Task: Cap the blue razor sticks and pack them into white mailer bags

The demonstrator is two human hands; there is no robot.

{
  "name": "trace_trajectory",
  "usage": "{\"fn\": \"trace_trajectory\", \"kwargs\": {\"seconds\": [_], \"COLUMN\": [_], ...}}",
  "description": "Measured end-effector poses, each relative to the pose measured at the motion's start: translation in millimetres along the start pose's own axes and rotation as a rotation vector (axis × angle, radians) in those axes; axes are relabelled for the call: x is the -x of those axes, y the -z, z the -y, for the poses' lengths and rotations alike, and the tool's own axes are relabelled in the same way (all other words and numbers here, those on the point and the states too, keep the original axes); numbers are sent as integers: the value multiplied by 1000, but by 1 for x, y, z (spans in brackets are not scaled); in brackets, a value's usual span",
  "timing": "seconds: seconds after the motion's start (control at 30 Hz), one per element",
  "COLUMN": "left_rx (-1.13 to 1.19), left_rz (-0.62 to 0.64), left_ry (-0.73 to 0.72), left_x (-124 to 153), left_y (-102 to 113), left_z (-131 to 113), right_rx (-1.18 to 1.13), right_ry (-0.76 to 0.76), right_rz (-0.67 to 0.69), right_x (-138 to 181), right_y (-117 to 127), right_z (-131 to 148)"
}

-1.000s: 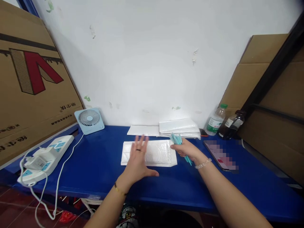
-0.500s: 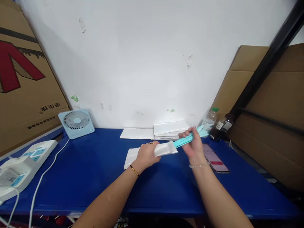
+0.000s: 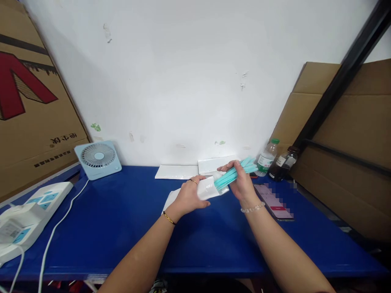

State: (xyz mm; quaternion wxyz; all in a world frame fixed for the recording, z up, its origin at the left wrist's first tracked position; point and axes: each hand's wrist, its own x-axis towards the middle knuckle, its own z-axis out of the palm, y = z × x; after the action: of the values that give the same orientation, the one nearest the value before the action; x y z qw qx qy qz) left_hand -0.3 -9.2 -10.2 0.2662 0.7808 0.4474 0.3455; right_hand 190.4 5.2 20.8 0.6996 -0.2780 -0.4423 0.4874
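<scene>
1. Blue table [image 3: 122,236] set against white wall [image 3: 183,81]; spare envelopes [image 3: 177,171] seen at 12 o'clock, phone [image 3: 271,203] at 2.
2. White envelope [image 3: 206,188] held mid-table, mouth tilted up towards 2 o'clock; whether its other end is rested on the table cannot be told.
3. Turquoise strips [image 3: 226,178]: ends set within the mouth, remainder projecting towards 2. Insertion judged in hand; a widened mouth and an aligned bunch appear called for.
4. Left hand [image 3: 187,195]: forearm from 7 o'clock, fingers and thumb clamped round the envelope behind its mouth.
5. Right hand [image 3: 244,185]: forearm from 5, fingers closed about the strips; some fingertips hidden.
</scene>
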Motion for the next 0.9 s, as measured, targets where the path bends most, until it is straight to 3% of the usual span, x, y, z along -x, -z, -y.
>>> {"fn": "trace_trajectory", "kwargs": {"seconds": [0.23, 0.37, 0.5, 0.57, 0.77, 0.9], "left_rx": [-66, -292, -488, -526, -373, -356], "left_rz": [72, 99, 60, 56, 11, -20], "left_ry": [-36, -11, 0, 11, 44, 37], "left_x": [-2, -4, 1, 2, -3, -5], "left_y": [-1, -14, -24, -25, -16, -10], "left_z": [7, 13, 13, 10, 8, 7], "right_rx": [-133, -120, -152, -153, -96, -209], "right_ry": [-147, -338, -337, -328, -405, -359], "right_rz": [-172, -155, -219, -233, 1, -101], "right_x": [13, 28, 34, 35, 32, 21], "right_y": [6, -3, -11, -13, -13, -8], "right_z": [-43, -69, -81, -81, -50, -33]}}
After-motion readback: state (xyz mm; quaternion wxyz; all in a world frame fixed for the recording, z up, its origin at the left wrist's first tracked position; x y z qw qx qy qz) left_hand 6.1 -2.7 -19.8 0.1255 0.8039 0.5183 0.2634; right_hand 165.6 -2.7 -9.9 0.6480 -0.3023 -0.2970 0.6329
